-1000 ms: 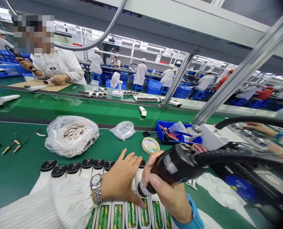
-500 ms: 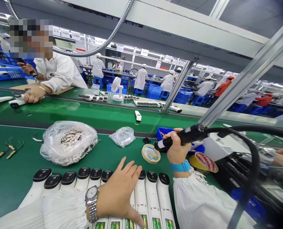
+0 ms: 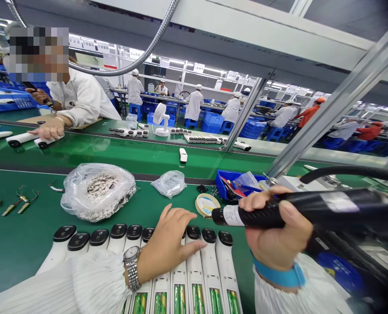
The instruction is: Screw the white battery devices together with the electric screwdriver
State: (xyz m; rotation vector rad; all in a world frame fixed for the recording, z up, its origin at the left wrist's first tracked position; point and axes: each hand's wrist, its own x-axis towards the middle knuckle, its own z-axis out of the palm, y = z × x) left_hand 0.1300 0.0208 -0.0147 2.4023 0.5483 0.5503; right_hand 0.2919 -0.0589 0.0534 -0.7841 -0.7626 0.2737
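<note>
My right hand (image 3: 280,240), with a blue wrist strap, is wrapped round a black electric screwdriver (image 3: 339,205). The tool lies nearly level, its nose pointing left, above the right end of a row of white handheld devices, which look like infrared thermometers (image 3: 226,266). Over the middle of that row is my left hand (image 3: 166,246), fingers stretched and thumb apart, hiding parts of several devices. I cannot tell whether it presses on them. Green batteries (image 3: 215,301) show in the open compartments at their near ends. A tape roll (image 3: 207,204) lies just beyond the screwdriver's nose.
Beyond the row lie a bag of small white parts (image 3: 104,189), a smaller clear bag (image 3: 170,184) and a blue bin (image 3: 226,185). One white device (image 3: 183,155) is on the green belt. Across it, a co-worker's hand (image 3: 52,128) touches a device. A metal post (image 3: 246,115) stands behind.
My right hand has drawn the screwdriver nearer and lower, turning it almost level. My left hand has shifted slightly, its thumb rising off the battery area. The device on the belt has moved left.
</note>
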